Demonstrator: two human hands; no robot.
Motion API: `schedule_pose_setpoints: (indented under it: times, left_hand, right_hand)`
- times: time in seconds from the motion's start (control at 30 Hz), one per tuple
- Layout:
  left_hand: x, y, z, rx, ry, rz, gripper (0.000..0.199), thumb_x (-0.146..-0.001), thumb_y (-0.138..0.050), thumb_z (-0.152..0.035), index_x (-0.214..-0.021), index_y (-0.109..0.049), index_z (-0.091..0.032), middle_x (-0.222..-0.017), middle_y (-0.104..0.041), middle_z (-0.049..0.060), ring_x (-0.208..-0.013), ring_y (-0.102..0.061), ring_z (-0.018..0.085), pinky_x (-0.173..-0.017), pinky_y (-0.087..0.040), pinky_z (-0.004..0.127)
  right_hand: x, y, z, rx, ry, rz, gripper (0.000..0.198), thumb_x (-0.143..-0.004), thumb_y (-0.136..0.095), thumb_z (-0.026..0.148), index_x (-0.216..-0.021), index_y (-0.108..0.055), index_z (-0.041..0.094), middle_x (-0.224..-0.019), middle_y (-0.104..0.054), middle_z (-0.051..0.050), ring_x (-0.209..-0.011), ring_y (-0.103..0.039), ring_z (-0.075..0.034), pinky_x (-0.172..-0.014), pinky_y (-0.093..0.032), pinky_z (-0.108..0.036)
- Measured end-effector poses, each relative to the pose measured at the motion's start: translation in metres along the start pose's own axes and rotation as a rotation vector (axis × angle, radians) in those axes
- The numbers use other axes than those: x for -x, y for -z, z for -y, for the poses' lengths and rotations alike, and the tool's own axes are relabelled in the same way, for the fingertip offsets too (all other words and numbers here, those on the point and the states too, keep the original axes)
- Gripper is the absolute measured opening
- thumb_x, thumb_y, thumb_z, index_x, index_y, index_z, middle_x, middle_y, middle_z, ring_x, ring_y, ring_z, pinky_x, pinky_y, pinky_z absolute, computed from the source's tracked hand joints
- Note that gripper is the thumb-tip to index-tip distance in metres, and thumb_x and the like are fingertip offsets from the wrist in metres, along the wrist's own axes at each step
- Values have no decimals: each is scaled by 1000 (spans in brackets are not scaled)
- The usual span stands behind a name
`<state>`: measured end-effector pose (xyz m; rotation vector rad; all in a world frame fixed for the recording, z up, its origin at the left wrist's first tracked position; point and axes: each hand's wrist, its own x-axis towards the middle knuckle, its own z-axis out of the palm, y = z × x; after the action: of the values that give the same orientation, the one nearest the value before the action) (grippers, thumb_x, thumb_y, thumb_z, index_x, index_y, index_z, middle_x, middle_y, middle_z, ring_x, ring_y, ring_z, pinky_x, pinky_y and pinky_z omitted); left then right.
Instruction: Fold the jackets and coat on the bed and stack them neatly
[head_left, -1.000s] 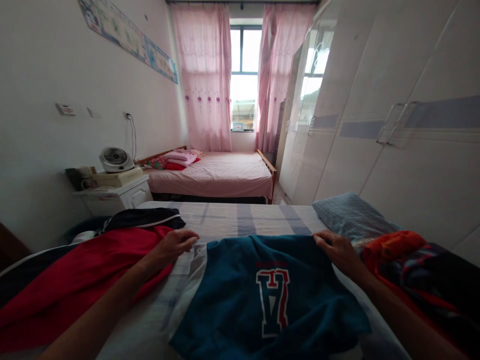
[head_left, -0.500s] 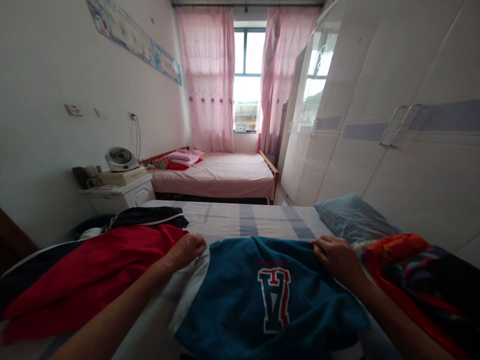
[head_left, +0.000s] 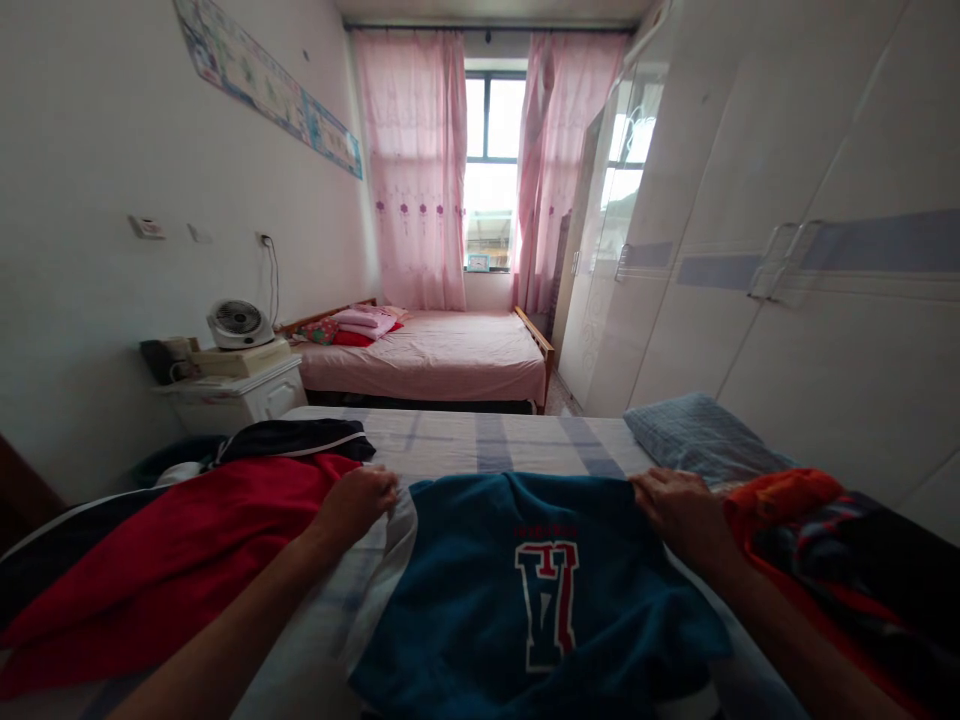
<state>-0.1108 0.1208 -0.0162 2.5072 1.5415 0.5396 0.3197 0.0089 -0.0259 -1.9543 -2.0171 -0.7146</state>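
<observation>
A teal shirt (head_left: 465,570) with a red and white letter print and a pale sleeve at its left lies spread on the near bed (head_left: 442,440). My left hand (head_left: 364,500) is closed on the shirt's pale left sleeve, beside the red garment. At the opposite upper side, my right hand (head_left: 675,505) pinches the shirt's edge between thumb and fingers. The cloth between both hands looks fairly flat, with folds lower down. The shirt's bottom runs toward the lower edge of the view.
Red clothing (head_left: 202,550) and dark clothing (head_left: 292,437) lie on the left. On the right are an orange and dark garment pile (head_left: 787,500) and a blue-grey pillow (head_left: 705,435). Beyond stand a pink-covered bed (head_left: 450,350), a nightstand (head_left: 262,390) with a fan (head_left: 240,322), and white wardrobes (head_left: 750,200).
My left hand has shifted slightly left and my right hand slightly right, drawing the shirt's upper edge a little wider. The camera view has tilted up slightly.
</observation>
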Motion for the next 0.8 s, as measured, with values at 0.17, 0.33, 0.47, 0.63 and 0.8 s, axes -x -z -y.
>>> schedule_pose_setpoints:
  times: [0.17,0.33,0.47,0.63,0.8]
  left_hand:
    - [15,34,32,50,74,-91,33,-83,-38,-33,-89,-67,-18,-89,-69,7,-81,-62,21,-74,-43,27]
    - [-8,5,19,114,-17,17,41,-83,-43,-41,-103,-66,-14,-104,-66,10,-90,-62,20,-81,-44,25]
    - [-32,-36,-8,124,-89,92,29,-78,-52,-33,-96,-69,-19,-99,-68,6,-90,-62,18,-79,-43,23]
    - [-36,-47,-20,81,-50,63,20,-74,-49,-19,-73,-69,-19,-78,-67,4,-76,-62,18,-69,-41,24]
    - [-13,-17,-10,5,57,-115,19,-79,-43,-23,-76,-62,-19,-82,-65,3,-73,-59,16,-67,-39,24]
  right_hand:
    - [-2,-2,-8,-46,-29,-2,28,-88,-39,28,-92,-66,21,-94,-68,-8,-88,-61,-24,-82,-37,-38]
    - [-1,-16,-3,-69,-22,18,28,-88,-39,26,-90,-66,21,-91,-68,-8,-86,-62,-23,-81,-39,-37]
    - [4,-19,-5,-68,-17,57,28,-89,-37,25,-93,-65,20,-90,-68,-7,-85,-62,-22,-80,-39,-35]
    - [11,-16,-4,-16,3,60,27,-89,-37,23,-91,-64,21,-89,-68,-6,-82,-62,-21,-79,-38,-35]
    - [10,-8,-10,1,-24,-15,26,-87,-40,25,-89,-65,21,-89,-69,-7,-85,-61,-23,-81,-37,-37]
